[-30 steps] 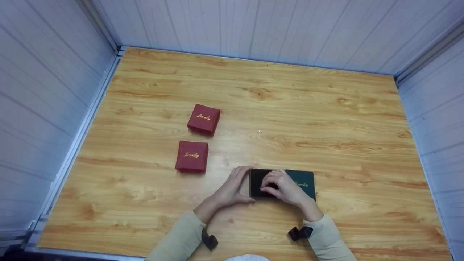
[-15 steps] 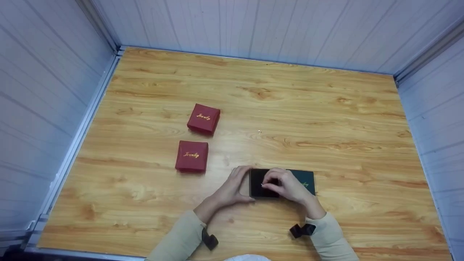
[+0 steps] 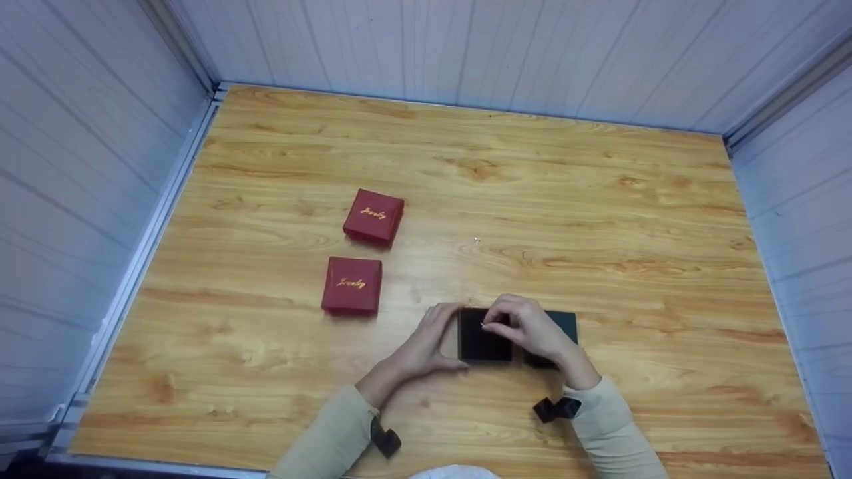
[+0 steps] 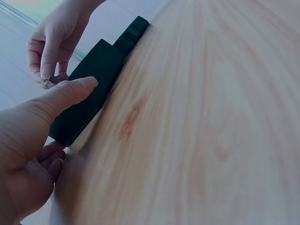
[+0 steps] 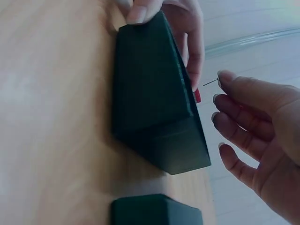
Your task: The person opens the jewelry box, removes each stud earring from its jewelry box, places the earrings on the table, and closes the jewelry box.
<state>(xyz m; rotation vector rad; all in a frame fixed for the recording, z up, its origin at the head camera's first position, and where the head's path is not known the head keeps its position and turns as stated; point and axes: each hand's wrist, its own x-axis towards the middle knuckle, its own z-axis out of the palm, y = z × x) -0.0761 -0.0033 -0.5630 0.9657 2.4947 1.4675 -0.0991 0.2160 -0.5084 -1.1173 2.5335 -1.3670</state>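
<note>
Your left hand (image 3: 423, 346) grips the left end of a dark green box (image 3: 489, 346) at the near part of the table (image 3: 632, 219), right of its middle; your thumb presses the box's near wall and your fingers reach round to the far side. The box stands uncovered, with its black inside facing up. Your right hand (image 3: 532, 329) is over the box, thumb and forefinger pinching a thin, pin-like piece (image 5: 210, 82). You have that piece just above the box and apart from it; it is too small for you to make out its shape. Below the pinch, the right wrist view shows your other fingers bent and set a little apart. The shallower green lid (image 3: 564, 324) lies on the table just to the right of the box, with a narrow gap between the two, and your right hand hides part of it. Farther off and to the left you have two red boxes (image 3: 352, 286), one nearer and one farther, apart from each other, both with gold "Jewelry" lettering on top. To the right of the farther red box, a tiny shiny piece (image 3: 476, 240) lies on the bare wood, beyond your hands.
</note>
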